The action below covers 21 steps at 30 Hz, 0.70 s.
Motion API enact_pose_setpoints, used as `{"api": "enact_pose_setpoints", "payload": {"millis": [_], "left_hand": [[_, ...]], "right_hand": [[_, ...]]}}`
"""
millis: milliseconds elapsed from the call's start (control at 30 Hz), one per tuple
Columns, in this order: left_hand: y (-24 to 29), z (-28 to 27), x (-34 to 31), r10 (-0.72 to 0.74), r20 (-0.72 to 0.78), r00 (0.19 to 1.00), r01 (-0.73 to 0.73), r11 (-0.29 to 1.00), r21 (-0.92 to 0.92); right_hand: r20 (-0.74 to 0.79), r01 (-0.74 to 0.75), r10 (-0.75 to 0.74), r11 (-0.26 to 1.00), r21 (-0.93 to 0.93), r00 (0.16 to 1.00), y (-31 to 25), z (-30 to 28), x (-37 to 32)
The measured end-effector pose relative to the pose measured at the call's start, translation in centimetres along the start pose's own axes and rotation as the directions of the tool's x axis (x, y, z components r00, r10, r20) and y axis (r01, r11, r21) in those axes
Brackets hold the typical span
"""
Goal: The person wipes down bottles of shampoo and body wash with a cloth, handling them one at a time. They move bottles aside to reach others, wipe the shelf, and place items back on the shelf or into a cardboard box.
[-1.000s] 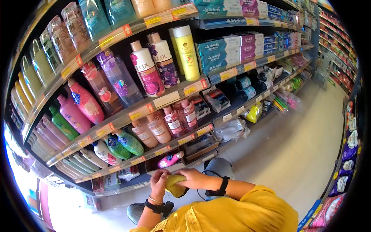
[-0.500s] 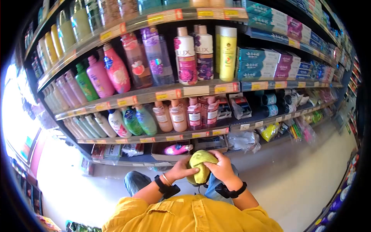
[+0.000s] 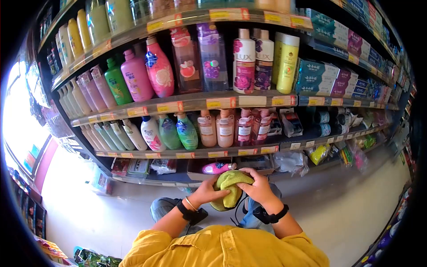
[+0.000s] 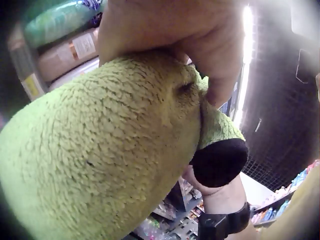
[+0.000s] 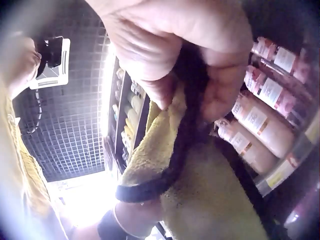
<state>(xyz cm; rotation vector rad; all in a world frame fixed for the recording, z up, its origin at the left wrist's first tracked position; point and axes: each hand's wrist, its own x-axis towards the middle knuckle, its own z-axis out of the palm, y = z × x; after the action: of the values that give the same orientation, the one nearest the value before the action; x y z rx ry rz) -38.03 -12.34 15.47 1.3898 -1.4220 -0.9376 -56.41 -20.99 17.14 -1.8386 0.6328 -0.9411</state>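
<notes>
A fuzzy yellow-green cloth [image 3: 229, 184] with dark edging is folded over and bunched between my hands, above my knees. My left hand [image 3: 207, 192] grips its left side with the thumb lying across the near face. On the other side my right hand [image 3: 259, 186] pinches it, thumb on top. In the left wrist view the cloth [image 4: 115, 145] bulges as a thick roll below the hand [image 4: 175, 30]. The right wrist view shows fingers [image 5: 160, 92] pinching the dark-trimmed edge of the cloth [image 5: 155, 155], which hangs open in a fold.
Ahead stand shelves of bottles [image 3: 244, 62] and toothpaste boxes [image 3: 318, 78]. On the bottom shelf a pink bottle [image 3: 218, 167] lies in a cardboard box [image 3: 195, 171], just beyond the cloth. A clear plastic bag [image 3: 291, 163] is to its right. My knees [image 3: 162, 209] are close under my hands.
The head view has swung so the shelves sit more level. Both hands have shifted their hold, and the cloth, hanging narrower before, is now folded over with both thumbs on its near side.
</notes>
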Motion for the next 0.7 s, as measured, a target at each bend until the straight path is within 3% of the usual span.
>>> {"api": "enact_pose_setpoints", "payload": {"millis": [67, 133, 200, 267, 333, 467, 533, 567, 667, 700], "left_hand": [[-1.7, -1.9, -0.7, 0.017, -0.014, 1.0, -0.018, 1.0, -0.017], [-3.4, -3.6, -1.2, -0.032, -0.048, 0.998, 0.023, 0.982, -0.188], [-4.7, -5.1, -1.4, -0.039, -0.07, 0.997, 0.022, 0.974, -0.226], [-5.6, -6.5, -1.3, 0.034, -0.086, 0.996, -0.061, 0.939, -0.337], [-7.2, -7.5, -0.7, 0.066, -0.092, 0.994, -0.092, 0.945, -0.315], [-9.6, -8.2, 1.4, 0.067, -0.166, 0.984, -0.126, 0.915, -0.382], [-11.4, -8.4, 2.7, 0.068, -0.193, 0.979, -0.142, 0.906, -0.399], [-12.2, -8.4, 3.1, 0.053, -0.201, 0.978, -0.134, 0.898, -0.419], [-14.4, -8.3, 3.6, -0.016, -0.213, 0.977, -0.065, 0.928, -0.366], [-15.1, -8.0, 3.5, -0.044, -0.238, 0.97, -0.065, 0.9, -0.431]], "right_hand": [[0.083, 0.024, -0.022, 1.0, -0.018, 0.996, -0.5, 1.9, 1.1], [0.057, 0.094, -0.088, 0.99, -0.104, 0.994, -1.0, 3.7, 2.1], [0.102, 0.179, -0.165, 0.973, -0.148, 0.981, -0.1, 5.3, 3.2], [0.13, 0.157, -0.13, 0.962, -0.223, 0.983, 0.3, 6.3, 4.2], [0.142, 0.208, -0.175, 0.941, -0.267, 0.974, 0.6, 7.0, 5.1], [0.137, 0.097, -0.062, 0.959, -0.266, 0.989, -0.2, 6.8, 7.3], [0.052, 0.182, -0.175, 0.957, -0.224, 0.983, -0.3, 6.7, 8.7], [0.032, 0.141, -0.138, 0.956, -0.259, 0.99, -0.8, 6.4, 9.3], [-0.049, 0.335, -0.383, 0.858, -0.39, 0.923, -2.3, 6.1, 11.2], [-0.076, 0.315, -0.377, 0.855, -0.413, 0.923, -3.1, 6.0, 11.6]]}}
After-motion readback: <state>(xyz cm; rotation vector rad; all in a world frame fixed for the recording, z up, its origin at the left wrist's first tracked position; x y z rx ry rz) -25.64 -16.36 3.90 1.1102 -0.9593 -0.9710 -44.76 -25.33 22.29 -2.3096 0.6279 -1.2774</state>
